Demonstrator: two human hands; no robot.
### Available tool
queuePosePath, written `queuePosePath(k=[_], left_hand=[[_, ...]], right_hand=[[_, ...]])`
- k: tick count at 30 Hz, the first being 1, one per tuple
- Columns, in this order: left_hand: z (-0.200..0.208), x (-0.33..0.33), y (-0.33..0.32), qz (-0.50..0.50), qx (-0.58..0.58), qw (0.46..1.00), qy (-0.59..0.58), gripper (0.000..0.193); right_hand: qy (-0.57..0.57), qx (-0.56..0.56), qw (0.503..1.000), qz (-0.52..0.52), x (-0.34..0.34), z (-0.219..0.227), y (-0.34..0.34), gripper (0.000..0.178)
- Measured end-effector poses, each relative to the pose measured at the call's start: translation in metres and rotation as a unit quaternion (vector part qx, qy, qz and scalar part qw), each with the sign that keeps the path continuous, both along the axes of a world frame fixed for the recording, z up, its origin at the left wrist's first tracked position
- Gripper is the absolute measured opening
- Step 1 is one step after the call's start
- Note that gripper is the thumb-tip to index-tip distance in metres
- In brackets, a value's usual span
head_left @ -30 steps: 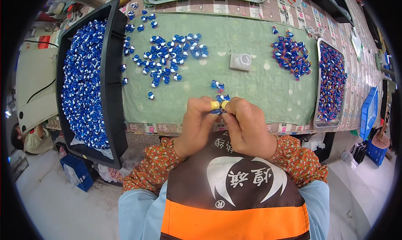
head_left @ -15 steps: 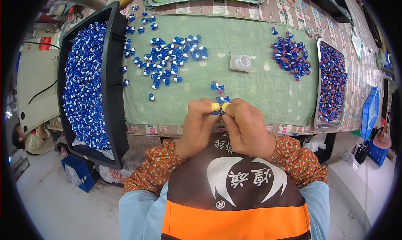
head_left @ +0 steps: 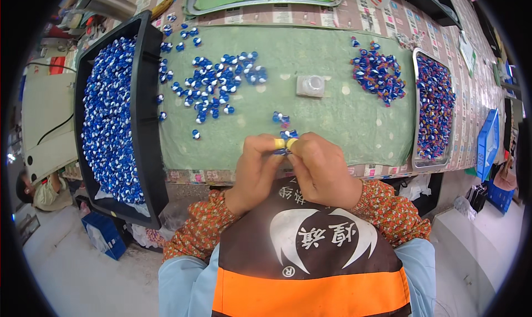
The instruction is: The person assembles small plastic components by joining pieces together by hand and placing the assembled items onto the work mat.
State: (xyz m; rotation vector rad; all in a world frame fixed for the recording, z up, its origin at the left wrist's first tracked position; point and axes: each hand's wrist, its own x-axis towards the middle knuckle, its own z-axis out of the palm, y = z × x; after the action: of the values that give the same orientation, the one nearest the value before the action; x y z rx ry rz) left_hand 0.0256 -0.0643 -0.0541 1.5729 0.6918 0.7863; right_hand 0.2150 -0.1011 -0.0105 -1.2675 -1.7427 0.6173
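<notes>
My left hand (head_left: 257, 166) and my right hand (head_left: 320, 168) meet at the near edge of the green mat (head_left: 244, 145). Yellow wrapping covers the index fingertips of both. Thumbs and index fingers pinch a small blue plastic piece (head_left: 285, 151) between them, partly hidden by the fingers. Just beyond the fingertips lie more blue pieces (head_left: 287, 134), and a little farther off is a small blue and pinkish cluster (head_left: 281, 118). Blue-and-white round pieces (head_left: 216, 79) are scattered on the mat's left half. A heap of blue, red and orange pieces (head_left: 379, 73) lies at its right.
A deep black bin (head_left: 148, 123) full of blue-and-white pieces stands at left. At right, a metal tray (head_left: 417, 106) holds the mixed-colour pieces. A small clear block (head_left: 310, 86) sits mid-mat. Another tray (head_left: 266, 8) lies at the far edge. A person (head_left: 49, 191) is at far left.
The whole view has shifted slightly, with the table's things lying a little more to the left. Both hands keep their pinch at the same place by the mat's near edge.
</notes>
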Motion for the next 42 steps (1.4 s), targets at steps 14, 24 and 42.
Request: queuePosePath(k=[14, 24, 42], left_hand=[[0.038, -0.017, 0.035, 0.023, 0.155, 0.942, 0.296, 0.018], [0.04, -0.032, 0.045, 0.127, 0.163, 0.935, 0.288, 0.015], [0.038, -0.026, 0.077, 0.152, 0.331, 0.833, 0.417, 0.018]], right_hand=[[-0.261, -0.025, 0.918, -0.299, 0.12, -0.007, 0.016, 0.012], [-0.39, -0.026, 0.87, -0.301, 0.108, -0.021, 0.029, 0.014], [-0.297, -0.129, 0.93, -0.172, 0.095, -0.006, -0.001, 0.024]])
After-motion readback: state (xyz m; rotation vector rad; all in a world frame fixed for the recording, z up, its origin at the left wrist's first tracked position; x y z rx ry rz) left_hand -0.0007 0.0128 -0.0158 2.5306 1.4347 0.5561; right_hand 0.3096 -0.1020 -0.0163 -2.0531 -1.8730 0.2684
